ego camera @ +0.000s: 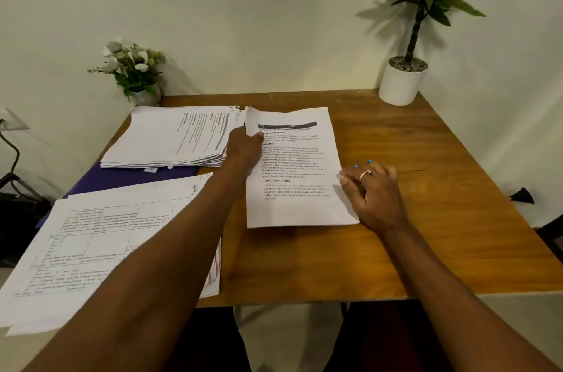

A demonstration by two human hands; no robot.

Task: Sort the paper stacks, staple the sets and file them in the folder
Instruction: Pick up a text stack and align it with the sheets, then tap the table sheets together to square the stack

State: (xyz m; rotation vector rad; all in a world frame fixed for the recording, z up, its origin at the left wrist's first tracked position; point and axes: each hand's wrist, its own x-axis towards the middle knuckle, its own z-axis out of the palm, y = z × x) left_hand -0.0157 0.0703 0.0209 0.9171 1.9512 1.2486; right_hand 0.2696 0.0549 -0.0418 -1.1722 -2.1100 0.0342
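A leafy plant in a white pot (402, 82) stands at the wooden table's (426, 189) far right corner; white flowers (134, 67) occupy its far left.

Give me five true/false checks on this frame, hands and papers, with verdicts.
1. The left hand grips the left edge of the text sheet. True.
2. The purple folder lies on top of the far paper stack. False: the stack lies on the folder.
3. The right hand holds a stapler. False: it holds nothing and rests by the sheet's right edge.
4. The near left papers carry printed tables. True.
5. The potted plant stands at the far right corner of the table. True.
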